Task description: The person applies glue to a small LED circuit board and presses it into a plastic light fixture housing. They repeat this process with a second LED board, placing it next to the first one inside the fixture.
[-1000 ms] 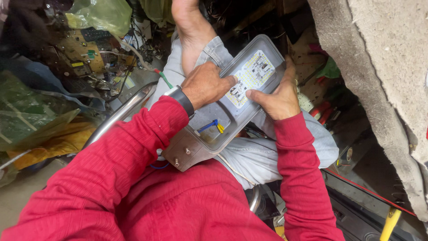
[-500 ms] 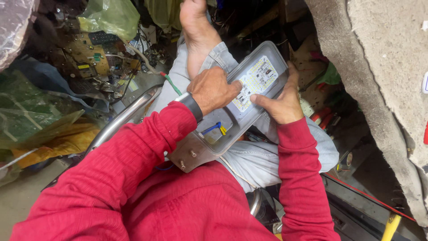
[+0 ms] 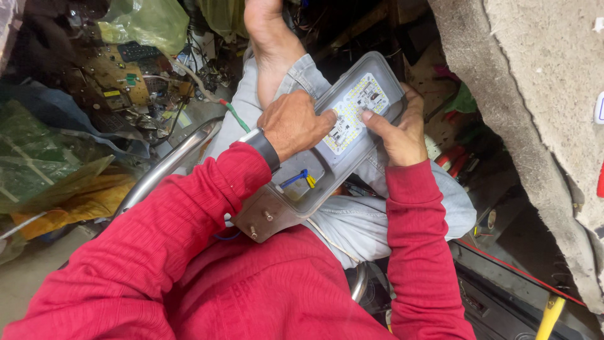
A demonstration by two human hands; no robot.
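A grey metal lamp housing (image 3: pixel 327 167) lies tilted across my lap, its open side up. A white board with rows of small yellow light chips (image 3: pixel 356 110) sits in its far end; blue and yellow wires (image 3: pixel 301 179) show in the near end. My left hand (image 3: pixel 294 123), a black band on its wrist, rests on the housing with fingertips on the board's near edge. My right hand (image 3: pixel 396 129) grips the housing's right side, thumb pressing on the board. Both sleeves are red.
My bare foot (image 3: pixel 270 38) and pale jeans (image 3: pixel 377 220) lie under the housing. A curved metal chair tube (image 3: pixel 167 167) runs at the left. Circuit boards (image 3: pixel 113 75), plastic bags and scrap crowd the left. A rough concrete wall (image 3: pixel 541 119) stands at the right.
The housing has turned slightly so the chip board faces up more. My left fingers slid from covering the board to its near edge, and my right thumb moved onto the board.
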